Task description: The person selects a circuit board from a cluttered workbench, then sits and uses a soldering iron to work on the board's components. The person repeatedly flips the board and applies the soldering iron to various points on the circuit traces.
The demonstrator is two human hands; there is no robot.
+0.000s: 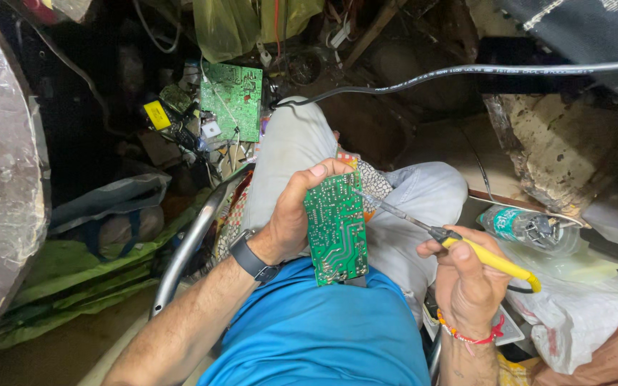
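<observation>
My left hand (pixel 291 214) grips a green circuit board (pixel 336 229) by its left edge and holds it upright above my lap, solder side toward me. A dark watch sits on that wrist. My right hand (pixel 466 275) holds a soldering iron with a yellow handle (pixel 491 259); its metal tip (pixel 365 196) touches the board's upper right corner. A red thread band circles my right wrist. I sit with grey trousers and a blue shirt (pixel 323 336).
A second green circuit board (pixel 232 100) lies ahead among wires and a yellow part (pixel 157 114). A black cable (pixel 466 71) crosses overhead. A plastic bottle (pixel 527 227) and white bags (pixel 581 300) lie right. A metal tube frame (pixel 187 246) curves left, beside green sheeting.
</observation>
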